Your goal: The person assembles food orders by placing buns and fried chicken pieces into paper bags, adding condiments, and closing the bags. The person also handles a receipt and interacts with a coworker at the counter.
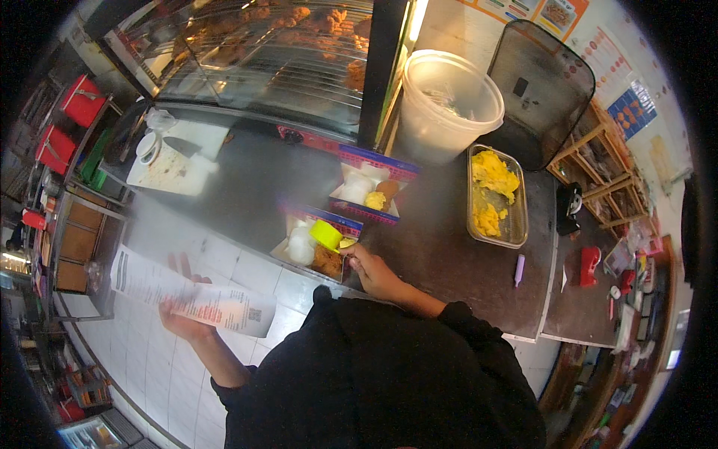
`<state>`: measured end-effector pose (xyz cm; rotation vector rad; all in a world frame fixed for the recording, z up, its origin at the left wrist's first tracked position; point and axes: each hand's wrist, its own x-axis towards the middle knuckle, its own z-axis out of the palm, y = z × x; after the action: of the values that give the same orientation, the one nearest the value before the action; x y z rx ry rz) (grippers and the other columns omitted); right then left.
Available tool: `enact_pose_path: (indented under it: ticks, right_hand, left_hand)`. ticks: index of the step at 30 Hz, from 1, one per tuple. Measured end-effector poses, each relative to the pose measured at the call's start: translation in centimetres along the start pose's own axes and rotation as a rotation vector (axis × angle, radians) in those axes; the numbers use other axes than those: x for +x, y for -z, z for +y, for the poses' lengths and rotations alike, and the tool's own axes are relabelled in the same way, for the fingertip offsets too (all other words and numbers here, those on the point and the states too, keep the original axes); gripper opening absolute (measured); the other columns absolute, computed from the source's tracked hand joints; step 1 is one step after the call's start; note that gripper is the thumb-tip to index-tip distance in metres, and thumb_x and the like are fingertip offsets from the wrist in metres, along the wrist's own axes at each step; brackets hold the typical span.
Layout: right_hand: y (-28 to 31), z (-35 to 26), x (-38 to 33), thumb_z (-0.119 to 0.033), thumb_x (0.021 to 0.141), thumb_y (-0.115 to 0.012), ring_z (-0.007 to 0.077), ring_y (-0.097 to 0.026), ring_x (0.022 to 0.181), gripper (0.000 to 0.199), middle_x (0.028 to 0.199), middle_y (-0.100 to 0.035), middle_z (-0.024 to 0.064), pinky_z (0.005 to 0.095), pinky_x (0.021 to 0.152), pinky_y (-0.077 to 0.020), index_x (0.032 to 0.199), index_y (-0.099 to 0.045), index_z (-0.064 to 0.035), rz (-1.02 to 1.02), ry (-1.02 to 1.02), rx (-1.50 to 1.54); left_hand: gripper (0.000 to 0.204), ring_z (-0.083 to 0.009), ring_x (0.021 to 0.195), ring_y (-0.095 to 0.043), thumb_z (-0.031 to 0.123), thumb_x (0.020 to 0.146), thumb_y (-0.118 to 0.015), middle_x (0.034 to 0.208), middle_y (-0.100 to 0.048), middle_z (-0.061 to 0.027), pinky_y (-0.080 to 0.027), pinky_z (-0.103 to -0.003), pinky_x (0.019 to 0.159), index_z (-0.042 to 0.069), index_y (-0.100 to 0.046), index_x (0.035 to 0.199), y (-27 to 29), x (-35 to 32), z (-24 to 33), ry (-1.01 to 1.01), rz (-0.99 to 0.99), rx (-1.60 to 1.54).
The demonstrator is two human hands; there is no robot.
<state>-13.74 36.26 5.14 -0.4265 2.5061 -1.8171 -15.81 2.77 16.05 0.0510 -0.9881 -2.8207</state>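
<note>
Head view, looking down over a dark counter [449, 254] with a white tiled floor to the left. Left hand [183, 318] is raised over the floor, fingers closed on a long paper receipt [191, 294]; thumb sits behind the sheet, fingertips show above its far edge. Right hand [370, 271] rests at the near edge of the counter, fingers curled against the right corner of the near food box [318, 243]; whether it pinches something small there, cannot tell. Near food box lies open, holding white rice, a brown fried piece and a yellow-green cup [326, 233]. Just beyond it, a second food box [369, 191] stands open with rice and fried pieces. To the right, a metal tray [514, 224] holds yellow food. Far of the tray, a large translucent bucket [449, 105] stands beside a glass warming case [262, 56]. A small purple marker [519, 268] lies near the counter's right edge.
</note>
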Motion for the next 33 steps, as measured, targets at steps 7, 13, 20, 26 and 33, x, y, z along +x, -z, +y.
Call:
enact_pose_path:
  ticks: [7, 13, 20, 26, 33]
  right_hand:
    - [7.3, -5.1, -0.1, -0.022, 0.092, -0.042, 0.0069, -0.032, 0.053, 0.024, 0.073, -0.042, 0.0013, 0.0194, 0.047, -0.0284, 0.115, -0.038, -0.0164, -0.015, -0.415, 0.950]
    - [18.2, -2.3, -4.2, -0.021, 0.093, -0.040, 0.0049, -0.039, 0.055, 0.018, 0.077, -0.054, -0.0009, 0.0179, 0.049, -0.0334, 0.109, -0.046, -0.0153, 0.659, -0.471, 0.541]
    - [26.6, 6.2, -11.0, -0.007, 0.079, -0.049, 0.0352, -0.053, 0.098, 0.028, 0.100, -0.058, 0.0201, 0.0408, 0.084, -0.0403, 0.104, -0.054, 0.0019, 0.913, -0.729, -0.763]
    - [28.5, 10.8, -11.9, 0.002, 0.071, -0.048, 0.0382, -0.056, 0.086, 0.026, 0.091, -0.059, 0.0228, 0.0454, 0.073, -0.0443, 0.096, -0.054, -0.0024, 0.699, -0.630, -0.990]
    - [26.3, 10.2, -10.3, -0.003, 0.072, -0.051, 0.0380, -0.055, 0.085, 0.024, 0.089, -0.056, 0.0216, 0.0451, 0.074, -0.0448, 0.096, -0.053, -0.0015, 0.581, -0.738, -1.092]
  left_hand:
    - [0.089, -0.0260, 0.079, -0.055, 0.024, 0.064, -0.055, 0.137, -0.024, -0.0272, -0.044, -0.039, 0.074, -0.001, -0.011, 0.137, -1.4, 1.5, -1.5, 0.015, -0.026, 0.009]
    - [0.087, -0.0248, 0.085, -0.056, 0.023, 0.063, -0.059, 0.135, -0.030, -0.0206, -0.042, -0.038, 0.081, 0.003, -0.018, 0.137, -1.2, 2.7, -1.8, 0.100, -0.106, -0.028]
    - [0.088, -0.0282, 0.090, -0.054, 0.021, 0.066, -0.057, 0.135, -0.029, -0.0244, -0.043, -0.038, 0.083, 0.002, -0.010, 0.139, -2.0, 4.3, -3.6, 0.146, -0.166, -0.087]
    - [0.087, -0.0284, 0.090, -0.056, 0.021, 0.066, -0.057, 0.134, -0.031, -0.0246, -0.045, -0.037, 0.081, 0.004, -0.012, 0.139, -3.4, 6.0, -5.8, 0.150, -0.175, -0.068]
    - [0.085, -0.0291, 0.093, -0.057, 0.022, 0.066, -0.057, 0.135, -0.032, -0.0212, -0.046, -0.040, 0.082, 0.005, -0.015, 0.138, -5.2, 6.4, -6.7, 0.194, -0.180, -0.013]
